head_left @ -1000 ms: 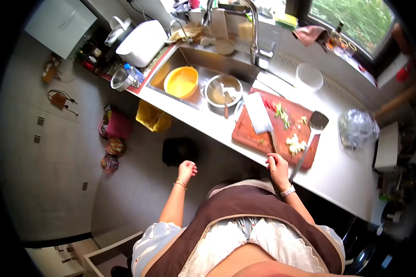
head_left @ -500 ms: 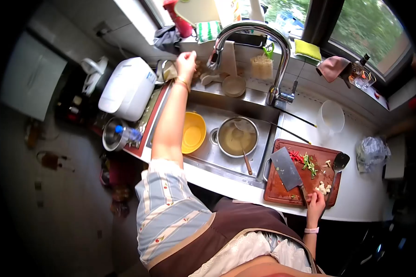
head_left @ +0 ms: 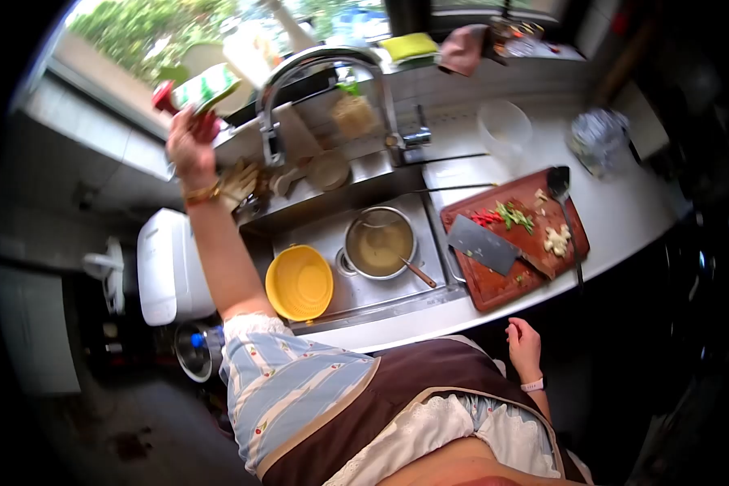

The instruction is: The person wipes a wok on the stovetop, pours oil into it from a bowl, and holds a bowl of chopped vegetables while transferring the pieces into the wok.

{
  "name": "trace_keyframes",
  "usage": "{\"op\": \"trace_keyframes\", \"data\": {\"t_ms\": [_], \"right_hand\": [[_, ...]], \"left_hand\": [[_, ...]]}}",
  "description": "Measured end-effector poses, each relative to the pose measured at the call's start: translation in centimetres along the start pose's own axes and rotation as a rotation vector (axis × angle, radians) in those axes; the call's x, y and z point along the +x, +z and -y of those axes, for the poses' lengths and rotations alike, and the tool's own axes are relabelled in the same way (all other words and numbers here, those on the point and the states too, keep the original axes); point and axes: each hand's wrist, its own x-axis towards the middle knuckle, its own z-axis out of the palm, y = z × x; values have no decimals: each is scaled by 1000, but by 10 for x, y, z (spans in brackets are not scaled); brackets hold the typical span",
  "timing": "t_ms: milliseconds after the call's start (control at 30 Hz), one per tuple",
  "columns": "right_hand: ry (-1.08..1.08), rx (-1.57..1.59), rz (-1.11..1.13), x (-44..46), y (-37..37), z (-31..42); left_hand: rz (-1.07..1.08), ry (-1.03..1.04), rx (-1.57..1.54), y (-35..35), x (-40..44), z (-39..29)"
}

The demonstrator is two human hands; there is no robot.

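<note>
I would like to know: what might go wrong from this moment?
The left hand, up at the red object, might tip it.
The cleaver lies unheld on the chopping board; a bump from the nearby right hand might shift it.
The spatula has its handle beyond the board, so it might be knocked.

far in the scene, the tap (head_left: 324, 57) is glossy metal; the sink (head_left: 355, 300) is duller metal. on the left, the yellow basin (head_left: 300, 279) and white box (head_left: 170, 267) look like smooth plastic. on the right, the board (head_left: 494, 296) looks like reddish wood, the cleaver (head_left: 486, 245) has a matt metal blade, and the bag (head_left: 599, 138) is shiny, crinkled plastic. the red bottle (head_left: 207, 128), far left, looks smooth but blurred.
</note>
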Motion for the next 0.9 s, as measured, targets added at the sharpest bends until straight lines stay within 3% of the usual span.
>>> {"op": "trace_keyframes", "data": {"t_ms": [100, 233, 367, 400, 433, 467, 567, 700, 767, 900], "right_hand": [[-53, -62, -135, -35, -17, 1], [101, 64, -236, -91, -54, -12], [196, 810, -236, -152, -107, -55], [220, 822, -307, -171, -122, -62], [200, 1116, -397, -192, -143, -67], [160, 1409, -482, -211, -160, -80], [77, 1697, -717, -265, -185, -143], [121, 1825, -911, -325, -218, -177], [162, 1883, -933, -341, -217, -208], [127, 2050, -988, -335, -216, -263]], "left_hand": [[290, 137, -75, 50, -76, -2], [490, -106, -104, 176, -247, 40], [998, -802, -228, 252, -442, 132], [983, -991, -213, 265, -502, 145], [1088, -1143, -254, 281, -559, 156], [1131, -1273, -175, 294, -610, 154], [1376, -1483, -3, 322, -730, 154], [1611, -1586, 224, 349, -810, 155], [1877, -1497, 332, 364, -834, 168], [2097, -1451, 463, 395, -866, 212]]}}
